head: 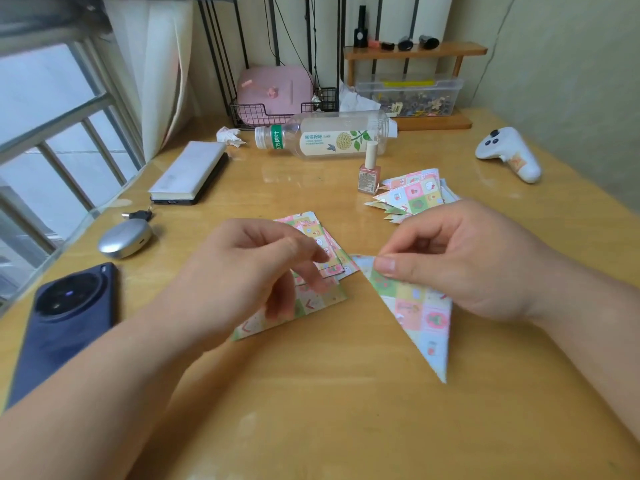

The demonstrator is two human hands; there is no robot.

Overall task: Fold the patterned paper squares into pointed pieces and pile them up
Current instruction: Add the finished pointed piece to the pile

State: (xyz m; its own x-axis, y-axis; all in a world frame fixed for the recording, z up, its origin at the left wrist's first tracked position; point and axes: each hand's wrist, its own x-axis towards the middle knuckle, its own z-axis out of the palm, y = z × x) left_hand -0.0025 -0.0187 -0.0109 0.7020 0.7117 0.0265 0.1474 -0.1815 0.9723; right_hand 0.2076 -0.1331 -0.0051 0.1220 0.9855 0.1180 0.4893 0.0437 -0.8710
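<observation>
My right hand (464, 261) pinches the upper edge of a folded pointed piece (420, 313) of pastel patterned paper, its long tip aimed down toward me. My left hand (249, 271) hovers with curled fingers over a stack of flat patterned squares (323, 237); its fingertips touch the top sheets, and I cannot tell whether it grips one. A loose patterned sheet (311, 303) sticks out beneath that hand. Behind my right hand lies a pile of finished pointed pieces (412, 194).
On the wooden desk (329, 393): a dark phone (65, 323) and silver earbud case (124, 237) at left, a notebook on a tablet (190, 173), a lying bottle (325, 135), a nail polish bottle (370, 169), a white controller (509, 154) at right.
</observation>
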